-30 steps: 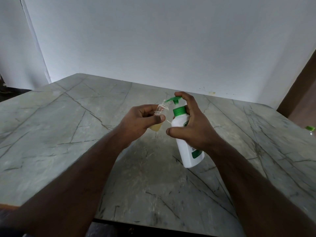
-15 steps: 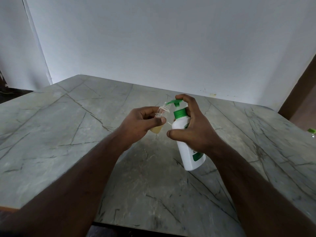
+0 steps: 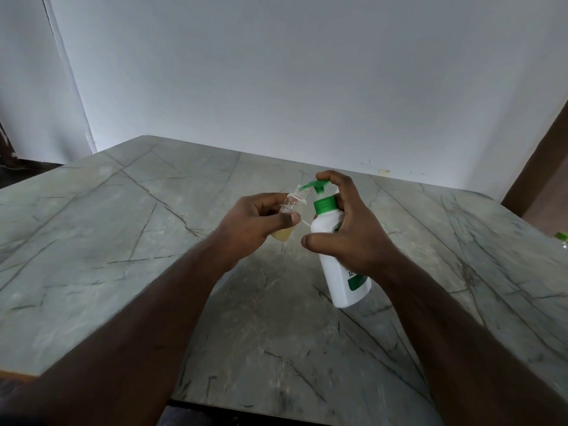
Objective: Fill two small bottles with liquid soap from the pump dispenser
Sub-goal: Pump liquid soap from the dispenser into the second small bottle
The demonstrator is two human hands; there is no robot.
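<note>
My left hand [image 3: 255,224] holds a small clear bottle [image 3: 290,210] tilted, with yellowish soap pooled in its lower end. Its open mouth sits right under the green spout of the pump dispenser [image 3: 339,256], a white bottle with a green collar and label. My right hand [image 3: 353,232] is wrapped around the dispenser's upper body, index finger resting on top of the green pump head. Both are held above the marble table [image 3: 123,241]. Only one small bottle is visible in my hands.
The grey veined table runs to a white wall behind. At the far right edge a small object with a green cap [image 3: 562,239] peeks into view. A brown door or frame [image 3: 541,167] stands at the right.
The pump head has risen: it sat low against the green collar before and now stands higher above it. Both hands stay almost where they were.
</note>
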